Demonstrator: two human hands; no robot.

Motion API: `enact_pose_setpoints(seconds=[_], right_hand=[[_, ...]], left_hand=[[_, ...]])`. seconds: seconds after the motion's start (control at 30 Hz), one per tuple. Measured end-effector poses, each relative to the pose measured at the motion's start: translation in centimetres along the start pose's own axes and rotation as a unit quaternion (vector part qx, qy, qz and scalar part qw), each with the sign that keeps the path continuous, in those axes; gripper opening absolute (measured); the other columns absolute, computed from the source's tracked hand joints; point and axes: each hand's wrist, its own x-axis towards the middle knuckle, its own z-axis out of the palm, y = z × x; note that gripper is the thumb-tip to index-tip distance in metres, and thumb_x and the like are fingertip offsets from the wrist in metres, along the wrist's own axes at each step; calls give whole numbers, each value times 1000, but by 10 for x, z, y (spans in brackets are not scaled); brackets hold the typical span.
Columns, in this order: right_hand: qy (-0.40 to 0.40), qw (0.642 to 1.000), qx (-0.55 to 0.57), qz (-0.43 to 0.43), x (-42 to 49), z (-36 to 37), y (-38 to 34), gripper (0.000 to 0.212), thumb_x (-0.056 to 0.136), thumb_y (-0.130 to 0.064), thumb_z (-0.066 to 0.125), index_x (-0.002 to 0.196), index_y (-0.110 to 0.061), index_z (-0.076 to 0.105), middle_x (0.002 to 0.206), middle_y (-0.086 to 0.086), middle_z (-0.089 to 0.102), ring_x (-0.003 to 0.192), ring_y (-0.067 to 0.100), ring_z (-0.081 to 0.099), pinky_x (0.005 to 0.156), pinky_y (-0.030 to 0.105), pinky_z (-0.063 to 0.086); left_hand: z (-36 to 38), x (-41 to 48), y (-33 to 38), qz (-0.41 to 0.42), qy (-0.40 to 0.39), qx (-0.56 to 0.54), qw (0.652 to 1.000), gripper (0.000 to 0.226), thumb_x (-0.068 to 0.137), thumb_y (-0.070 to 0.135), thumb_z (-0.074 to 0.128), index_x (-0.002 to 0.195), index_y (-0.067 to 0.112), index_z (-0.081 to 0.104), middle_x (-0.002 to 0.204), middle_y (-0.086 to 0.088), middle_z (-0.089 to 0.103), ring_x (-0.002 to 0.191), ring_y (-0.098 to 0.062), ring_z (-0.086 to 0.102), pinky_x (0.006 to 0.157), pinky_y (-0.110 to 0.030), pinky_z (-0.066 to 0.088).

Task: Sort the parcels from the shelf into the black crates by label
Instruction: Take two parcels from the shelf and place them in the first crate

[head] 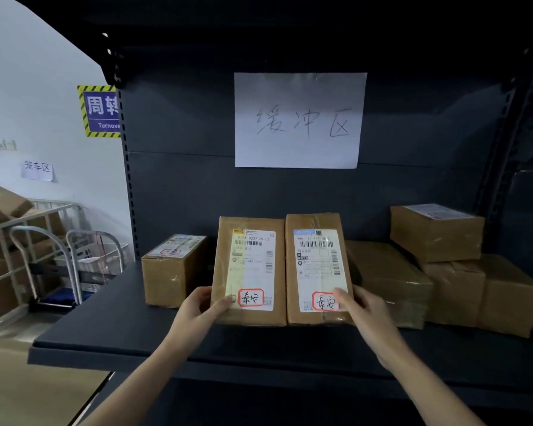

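You have two parcels in hand at once. Your left hand (pixel 202 305) grips the near left corner of the left parcel (pixel 223 259), thumb on the top face just beside its red-framed sticker (pixel 251 298); the other fingers are hidden under the box. Your right hand (pixel 362 309) clamps the near right corner of the right parcel (pixel 291 272) the same way, thumb lying across the edge of that box's red-framed sticker (pixel 325 301).

The two boxes sit side by side, touching along their inner long edges, near the front middle of the shelf (pixel 120 327). Each runs lengthwise from near to far, so you hold only the near ends and the far ends reach out beyond your grip. Whether they are lifted clear of the shelf or still rest on it, I cannot tell.

Both stickers seem to carry the same handwritten word, so both likely go to one crate. No black crate is in view here, so you will have to turn away from the shelf to find it. Expect the far ends to sag as you draw back; a deeper grip under each box would steady them.

Left on the shelf: a small box (pixel 166 272) at the left, and to the right a low parcel (pixel 388 278) and a stack with one box on top (pixel 437 235). A paper sign (pixel 299 118) hangs on the back panel
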Motion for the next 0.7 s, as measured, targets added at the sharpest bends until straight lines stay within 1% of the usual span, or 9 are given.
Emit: enact_pose_setpoints(seconds=[0.1, 0.23, 0.3, 0.4, 0.5, 0.6, 0.7], right_hand=[[-6, 1000, 5, -7, 5, 0, -2, 11, 86, -38, 59, 92, -47, 56, 78, -33, 67, 80, -22, 58, 55, 0, 43], [-20, 1000, 4, -17, 11, -4, 1, 12, 84, -41, 59, 93, -48, 56, 80, -32, 67, 82, -22, 58, 56, 2, 43], [-32, 999, 5, -25, 13, -6, 2, 12, 84, -40, 60, 93, -47, 56, 81, -31, 67, 82, -21, 58, 57, 0, 42], [-50, 998, 11, -40, 18, -7, 2, 12, 84, -38, 61, 91, -47, 57, 78, -31, 67, 78, -23, 57, 55, -5, 38], [-74, 996, 18, -50, 22, -4, 4, 10, 84, -39, 60, 91, -46, 58, 82, -29, 68, 80, -20, 59, 55, -2, 41], [-108, 992, 22, -62, 25, 4, 3, 9, 83, -43, 59, 92, -46, 59, 86, -27, 69, 83, -15, 61, 58, 3, 44], [-148, 985, 39, -75, 25, 20, -1, 13, 80, -47, 58, 92, -46, 59, 89, -24, 70, 86, -12, 62, 62, 8, 45]], left_hand=[[-1, 2, 3, -2, 9, -1, 1000, 30, 84, 27, 64, 111, 21, 51, 100, 11, 63, 91, -4, 62, 63, -15, 48], [2, -4, 7, 3, 28, -5, 1000, 21, 84, 28, 65, 102, 28, 53, 99, 11, 65, 87, -3, 64, 58, -10, 50], [3, -10, 6, 5, 46, -9, 999, 19, 84, 27, 65, 98, 31, 53, 98, 9, 66, 87, -4, 65, 59, -12, 50], [6, -20, 7, 4, 81, -17, 997, 16, 84, 26, 66, 97, 29, 56, 97, 6, 69, 85, -5, 68, 62, -14, 50], [4, -30, 10, 10, 112, -12, 994, 19, 84, 24, 66, 102, 21, 58, 96, 4, 70, 81, -2, 68, 60, -12, 51], [-2, -44, 13, 10, 149, -5, 989, 18, 84, 22, 65, 102, 20, 59, 97, 3, 70, 82, -4, 68, 62, -14, 51], [-14, -63, 14, 11, 193, 1, 981, 20, 84, 20, 65, 103, 16, 59, 97, 1, 70, 82, -5, 68, 62, -11, 52]])
